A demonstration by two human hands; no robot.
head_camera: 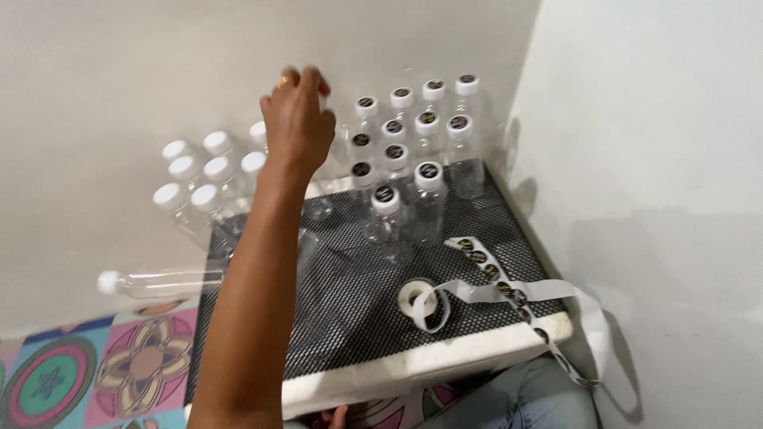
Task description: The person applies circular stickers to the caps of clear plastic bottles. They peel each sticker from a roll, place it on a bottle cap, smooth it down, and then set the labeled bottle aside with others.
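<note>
One arm reaches forward across a white foam board covered with black mesh matting (pixel 350 302), and its hand (pixel 298 119) arrives at the far edge near the wall, among clear plastic bottles. Which arm it is cannot be told with certainty from this angle, though it enters from the lower left and is taken here as the left hand; its fingers (pixel 314 79) curl downward over a bottle that the hand itself hides, so whether they are clamped on it or only touching cannot be told. To the right stand the stickered bottles (pixel 413 151), upright in close rows, each white cap bearing a round dark sticker, grouped apart as if sorted. To the left stand the plain-capped bottles (pixel 203 179), also upright and bunched together, off the mat. One bottle (pixel 159 282) lies on its side at the mat's left edge. A roll of sticker backing tape (pixel 417 302) rests on the mat nearer the person, its strip trailing right within easy reach. The other hand is out of view.
</note>
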